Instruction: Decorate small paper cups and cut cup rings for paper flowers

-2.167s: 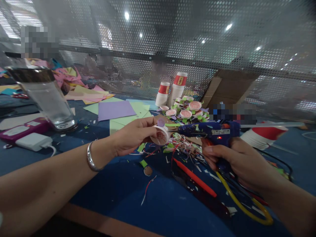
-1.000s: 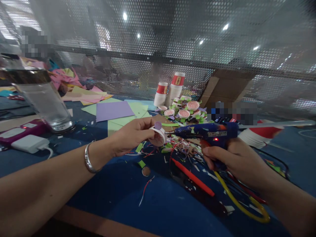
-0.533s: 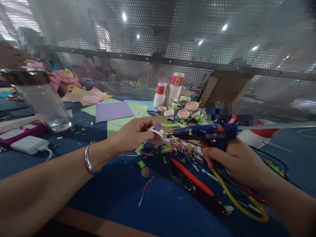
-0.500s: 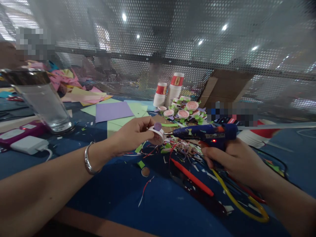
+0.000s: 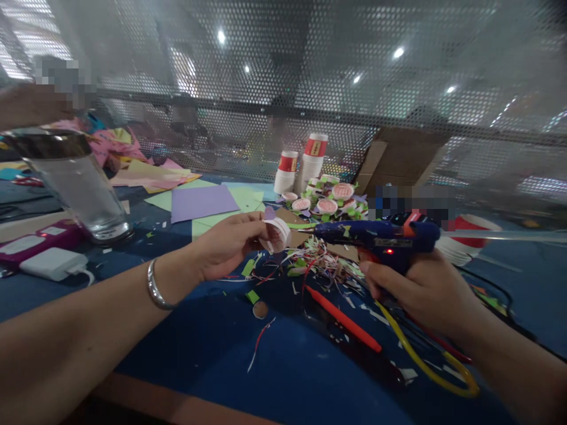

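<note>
L hand [image 5: 228,245] has fingers pinched narrow on the white round piece [image 5: 278,235], gripping its left side, so most of it pokes out right of the fingertips. R hand [image 5: 416,280] fingers are wrapped round the blue glue gun [image 5: 367,236], nozzle [image 5: 306,230] pointing at the piece's R edge, v. close. Paper scraps [image 5: 330,264] nearby btw.

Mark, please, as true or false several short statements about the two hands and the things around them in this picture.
1. The right hand holds a blue glue gun. True.
2. No light on the gun is lit. False: a red light glows on it.
3. The left hand holds a small white round piece. True.
4. No jewellery is visible. False: a silver bracelet is around the left wrist.
5. The purple sheet lies on top of green paper. True.
</note>
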The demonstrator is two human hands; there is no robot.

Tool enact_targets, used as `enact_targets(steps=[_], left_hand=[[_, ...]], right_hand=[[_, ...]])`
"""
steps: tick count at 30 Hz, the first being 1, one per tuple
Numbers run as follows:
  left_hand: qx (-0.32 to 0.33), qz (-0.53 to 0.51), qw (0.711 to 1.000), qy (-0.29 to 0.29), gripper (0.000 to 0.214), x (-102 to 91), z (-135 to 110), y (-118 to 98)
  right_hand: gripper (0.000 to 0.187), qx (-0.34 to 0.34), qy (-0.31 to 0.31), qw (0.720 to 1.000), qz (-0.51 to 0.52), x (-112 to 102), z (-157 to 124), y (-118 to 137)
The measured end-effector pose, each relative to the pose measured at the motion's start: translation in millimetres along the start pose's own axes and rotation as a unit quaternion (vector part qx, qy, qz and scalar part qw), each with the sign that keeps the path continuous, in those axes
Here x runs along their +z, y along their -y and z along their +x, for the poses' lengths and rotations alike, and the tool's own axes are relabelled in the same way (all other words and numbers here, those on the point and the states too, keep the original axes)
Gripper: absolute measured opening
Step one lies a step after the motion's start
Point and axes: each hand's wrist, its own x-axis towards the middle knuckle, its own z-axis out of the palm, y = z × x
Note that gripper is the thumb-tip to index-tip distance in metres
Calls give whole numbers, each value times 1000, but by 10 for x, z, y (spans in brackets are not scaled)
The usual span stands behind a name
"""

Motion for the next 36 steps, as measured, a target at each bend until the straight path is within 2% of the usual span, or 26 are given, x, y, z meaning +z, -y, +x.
enact_targets(steps=[3, 8, 18, 26, 36], left_hand=[[-16, -38, 999, 7, 11, -20, 18, 8], [-26, -22, 999, 37, 11, -21, 20, 16], [-47, -44, 998, 14, 13, 9, 11, -12], [-44, -44, 997, 37, 10, -10, 11, 1], [-48, -33, 998, 36, 11, 20, 4, -18]], right_hand=[[46, 18, 14, 1000, -1, -21, 16, 78], [48, 24, 27, 999, -11, -49, 31, 173], [55, 14, 32, 999, 26, 0, -37, 68], [60, 19, 30, 999, 3, 28, -62, -8], [56, 31, 50, 998, -21, -35, -30, 64]])
